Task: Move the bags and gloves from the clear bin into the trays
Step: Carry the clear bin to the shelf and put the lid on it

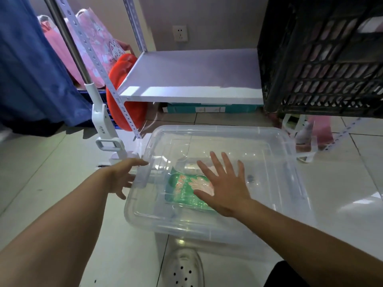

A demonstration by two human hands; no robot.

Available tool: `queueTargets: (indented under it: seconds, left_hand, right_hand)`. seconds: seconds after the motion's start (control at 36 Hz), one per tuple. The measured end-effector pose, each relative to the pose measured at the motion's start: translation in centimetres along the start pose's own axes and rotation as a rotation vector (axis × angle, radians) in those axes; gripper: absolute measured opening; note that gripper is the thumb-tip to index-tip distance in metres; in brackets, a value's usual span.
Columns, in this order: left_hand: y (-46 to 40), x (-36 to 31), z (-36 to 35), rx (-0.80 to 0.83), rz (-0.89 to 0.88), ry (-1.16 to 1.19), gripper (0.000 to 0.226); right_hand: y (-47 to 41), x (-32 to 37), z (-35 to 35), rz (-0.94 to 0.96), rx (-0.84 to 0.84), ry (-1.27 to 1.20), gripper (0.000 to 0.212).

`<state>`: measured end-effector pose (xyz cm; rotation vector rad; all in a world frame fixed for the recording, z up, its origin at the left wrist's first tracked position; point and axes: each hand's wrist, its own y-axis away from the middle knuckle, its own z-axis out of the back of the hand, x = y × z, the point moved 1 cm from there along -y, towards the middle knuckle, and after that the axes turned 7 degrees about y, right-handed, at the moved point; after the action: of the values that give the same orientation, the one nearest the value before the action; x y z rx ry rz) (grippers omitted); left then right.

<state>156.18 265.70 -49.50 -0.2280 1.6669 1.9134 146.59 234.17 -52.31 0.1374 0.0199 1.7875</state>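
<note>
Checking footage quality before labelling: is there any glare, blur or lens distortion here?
Head view: wide-angle bending curves the shelf post and crate; glare patches on the floor tiles and clear bin lid; left hand slightly motion-blurred, right hand sharper; green packet softened through the plastic.

Right hand (224, 187) covers part of the green glove packet (182, 191) so its print's unreadable. Black crate (323, 59) gets cut off top and right, contents too murky.

Bare forearms, sleeveless; white perforated clog (183, 268), seemingly rubber.
</note>
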Motion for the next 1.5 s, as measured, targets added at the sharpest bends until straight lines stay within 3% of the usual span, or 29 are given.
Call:
queueTargets:
  seconds: [0.14, 0.31, 0.44, 0.56, 0.81, 0.97, 1.03, 1.08, 1.19, 1.33, 1.5]
  left_hand:
    - [0.4, 0.4, -0.5, -0.038, -0.044, 0.085, 0.062]
    - [1.2, -1.7, 0.6, -0.047, -0.026, 0.138, 0.079]
    - [1.3, -2.4, 0.5, -0.07, -0.045, 0.031, 0.082]
    - [1.2, -2.9, -0.6, -0.159, -0.06, -0.111, 0.067]
    - [2.0, -3.6, -1.8, -0.304, -0.123, -0.195, 0.034]
    - [2.5, -4.0, -3.4, -0.374, -0.169, -0.344, 0.042]
    - [2.4, -4.2, -4.9, -0.416, -0.248, -0.544, 0.062]
    - [1.9, -3.7, -6.4, -0.491, -0.436, -0.777, 0.083]
    - [2.3, -1.7, -10.6, -0.619, -0.884, -0.936, 0.08]
    - [2.5, 0.8, -15.7, -0.412, -0.859, -0.903, 0.081]
    - [2.0, 3.4, -17.7, -0.356, -0.985, -1.006, 0.077]
  right_hand:
    - [-0.5, 1.0, -1.5, -0.079, 0.002, 0.024, 0.085]
    - [0.0, 1.0, -2.1, -0.074, -0.021, 0.047, 0.085]
    - [-0.1, 1.2, -2.1, -0.075, -0.027, 0.071, 0.085]
    - [-0.2, 1.1, -2.1, -0.078, -0.034, 0.059, 0.086]
    - [-0.1, 1.2, -2.2, -0.092, -0.053, 0.032, 0.084]
    - [0.0, 1.2, -2.2, -0.09, -0.042, 0.011, 0.083]
    - [0.0, 1.1, -1.9, -0.083, -0.035, -0.01, 0.083]
    - [0.0, 1.0, -1.8, -0.077, -0.037, -0.035, 0.081]
    - [0.3, 0.4, -1.7, -0.073, -0.047, -0.086, 0.076]
    - [1.9, -1.7, -0.7, -0.043, -0.005, -0.106, 0.071]
    - [5.7, -10.9, 2.4, -0.315, -0.173, -0.144, 0.084]
